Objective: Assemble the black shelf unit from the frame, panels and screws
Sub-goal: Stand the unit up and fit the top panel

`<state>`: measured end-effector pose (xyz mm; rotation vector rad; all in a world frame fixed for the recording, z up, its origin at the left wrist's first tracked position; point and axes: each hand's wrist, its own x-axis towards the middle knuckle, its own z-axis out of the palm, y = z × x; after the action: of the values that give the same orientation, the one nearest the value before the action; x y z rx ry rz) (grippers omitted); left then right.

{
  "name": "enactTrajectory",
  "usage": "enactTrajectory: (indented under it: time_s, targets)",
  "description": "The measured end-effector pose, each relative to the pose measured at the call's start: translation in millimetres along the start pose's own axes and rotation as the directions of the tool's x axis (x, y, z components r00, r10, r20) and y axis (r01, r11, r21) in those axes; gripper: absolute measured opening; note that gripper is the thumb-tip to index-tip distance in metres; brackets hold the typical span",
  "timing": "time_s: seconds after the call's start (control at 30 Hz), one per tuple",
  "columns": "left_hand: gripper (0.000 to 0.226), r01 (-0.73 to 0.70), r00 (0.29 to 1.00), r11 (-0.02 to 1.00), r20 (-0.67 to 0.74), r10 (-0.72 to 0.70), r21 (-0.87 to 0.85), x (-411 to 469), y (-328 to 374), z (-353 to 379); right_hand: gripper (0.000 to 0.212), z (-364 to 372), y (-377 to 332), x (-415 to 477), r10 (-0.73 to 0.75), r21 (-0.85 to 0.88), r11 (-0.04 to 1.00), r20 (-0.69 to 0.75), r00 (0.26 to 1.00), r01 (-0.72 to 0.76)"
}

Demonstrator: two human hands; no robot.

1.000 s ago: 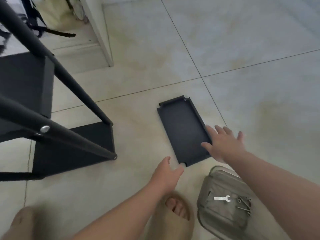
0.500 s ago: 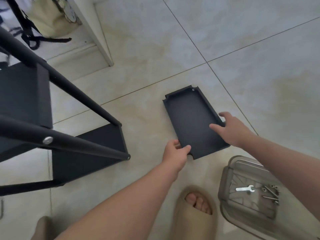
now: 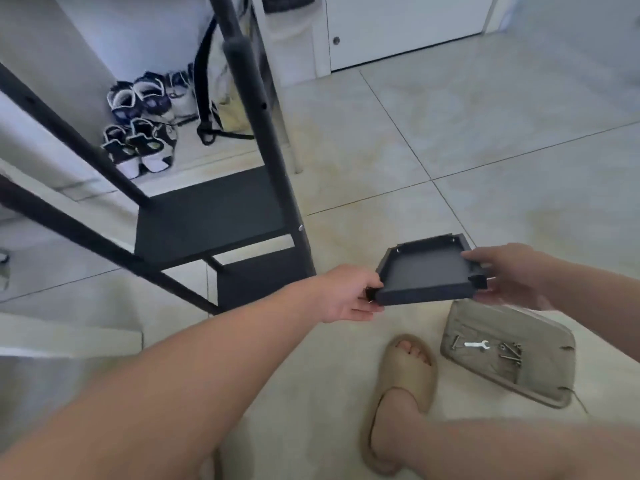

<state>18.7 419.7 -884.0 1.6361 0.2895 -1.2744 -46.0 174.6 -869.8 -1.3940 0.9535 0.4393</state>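
A black shelf panel (image 3: 427,271) with raised edges is held level above the floor, hollow side up. My left hand (image 3: 348,297) grips its left end and my right hand (image 3: 509,275) grips its right end. The black shelf frame (image 3: 277,161) stands to the left, with slanted tubes and a fitted panel (image 3: 211,216) low down; a second panel (image 3: 263,278) sits below it. A silver screw head (image 3: 300,228) shows on the near post. A clear lid tray (image 3: 550,368) on the floor holds several screws (image 3: 510,351) and a small wrench (image 3: 476,345).
My right foot in a beige slipper (image 3: 405,386) stands just left of the tray. Several shoes (image 3: 142,133) and a bag (image 3: 214,98) lie behind the frame by the wall. A white door (image 3: 398,26) is at the back. Tiled floor lies to the right.
Both hands closed on the panel's ends and lifted it off the floor. The view rose and turned, bringing the frame's posts, shoes and door into sight.
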Motion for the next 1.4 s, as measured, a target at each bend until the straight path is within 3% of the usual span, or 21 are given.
enactTrajectory:
  time_s: [0.1,0.2,0.27,0.33,0.4,0.47,0.67,0.77,0.87,0.97,1.07,1.23,1.33,1.4]
  targets:
    - [0.015,-0.085,0.994,0.981,-0.055,0.096,0.177,-64.9,-6.2,-5.8,0.017,14.2,-5.0,-68.9,-0.077,-0.008,0.997,0.006,0.997,0.077]
    - [0.031,-0.284,0.91,0.832,-0.14,0.391,0.476,-136.5,-15.8,-12.9,0.02,38.1,-3.1,-134.0,-0.17,0.053,0.984,-0.005,0.985,0.17]
    - [0.049,-0.41,0.808,0.645,-0.071,0.585,0.644,-189.1,-22.9,-17.8,0.021,58.2,-2.6,-172.1,-0.224,0.079,0.972,0.004,0.975,0.223]
    - [0.06,-0.428,0.709,0.372,0.051,0.703,0.824,-241.5,-32.2,-23.0,0.021,81.3,-6.6,-209.8,-0.292,0.097,0.952,0.02,0.956,0.289]
    - [0.055,-0.303,0.609,0.109,0.104,0.786,0.947,-285.8,-42.9,-30.9,0.018,105.2,-16.5,-249.1,-0.372,0.129,0.922,0.03,0.928,0.365]
    - [0.039,-0.176,0.469,-0.011,0.093,0.878,0.984,-325.9,-51.9,-40.5,0.015,128.6,-30.5,-288.1,-0.453,0.147,0.884,0.039,0.891,0.443]
    - [0.022,-0.063,0.046,-0.029,0.032,0.998,0.998,-426.1,-57.3,-75.4,0.018,184.1,-79.8,-386.4,-0.62,0.182,0.784,0.174,0.765,0.593]
    - [0.024,-0.132,-0.059,0.096,-0.104,0.993,0.987,-458.8,-43.9,-97.9,0.029,200.1,-109.8,-414.3,-0.658,0.162,0.752,0.235,0.715,0.639]
    - [0.023,-0.279,-0.144,0.219,-0.266,0.953,0.935,-474.3,-25.3,-125.6,0.03,213.7,-140.2,-414.4,-0.763,0.019,0.639,0.145,0.63,0.769]
    - [0.019,-0.505,-0.136,0.313,-0.433,0.891,0.804,-471.0,-5.6,-158.8,0.041,224.9,-163.8,-391.5,-0.859,-0.172,0.497,0.036,0.51,0.85]
    - [0.019,-0.782,-0.015,0.343,-0.564,0.825,0.521,-458.2,13.4,-195.9,0.059,234.3,-182.0,-358.0,-0.898,-0.29,0.422,-0.001,0.44,0.859]
    - [0.015,-0.924,0.195,0.365,-0.685,0.701,0.11,-409.4,35.3,-244.0,0.071,255.9,-206.6,-294.3,-0.878,-0.22,0.475,-0.052,0.476,0.852]
    - [0.013,-0.934,0.335,0.328,-0.673,0.66,-0.144,-375.4,44.6,-261.0,0.057,267.4,-214.3,-258.7,-0.867,-0.105,0.498,-0.039,0.496,0.861]
    - [0.015,-0.92,0.387,0.321,-0.661,0.643,-0.226,-357.8,52.4,-273.0,0.028,270.2,-217.8,-236.1,-0.878,-0.06,0.477,-0.07,0.473,0.877]
